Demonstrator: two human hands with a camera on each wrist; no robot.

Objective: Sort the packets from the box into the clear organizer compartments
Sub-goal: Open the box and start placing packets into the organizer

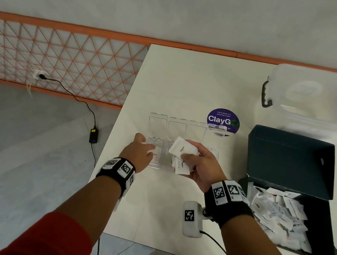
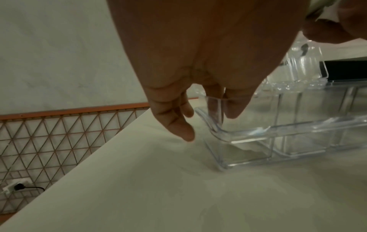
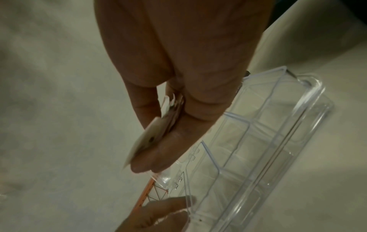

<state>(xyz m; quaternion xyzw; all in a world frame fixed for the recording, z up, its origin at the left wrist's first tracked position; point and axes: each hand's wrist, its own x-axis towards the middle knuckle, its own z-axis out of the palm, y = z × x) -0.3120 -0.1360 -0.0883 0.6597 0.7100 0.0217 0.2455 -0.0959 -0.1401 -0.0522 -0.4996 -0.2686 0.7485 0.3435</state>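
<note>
The clear organizer [image 1: 176,128] lies on the white table with its lid open toward the back. My left hand [image 1: 149,146] hovers over its leftmost front compartment with relaxed fingers and holds nothing. A white sugar packet [image 1: 156,155] lies in that compartment. My right hand [image 1: 189,157] grips a small stack of white packets [image 1: 181,150] above the organizer's middle, the top one marked Sugar. In the right wrist view thumb and fingers pinch the packets [image 3: 143,141] over the organizer [image 3: 258,141]. The left wrist view shows the left hand [image 2: 198,119] at the organizer's end wall [image 2: 214,109].
The dark blue box [image 1: 290,160] stands open at the right with several white packets [image 1: 277,213] heaped inside. A clear lidded bin [image 1: 314,95] sits at the back right. A purple ClayGo sticker [image 1: 222,120] lies behind the organizer. The table's left edge [image 1: 112,140] is close to my left hand.
</note>
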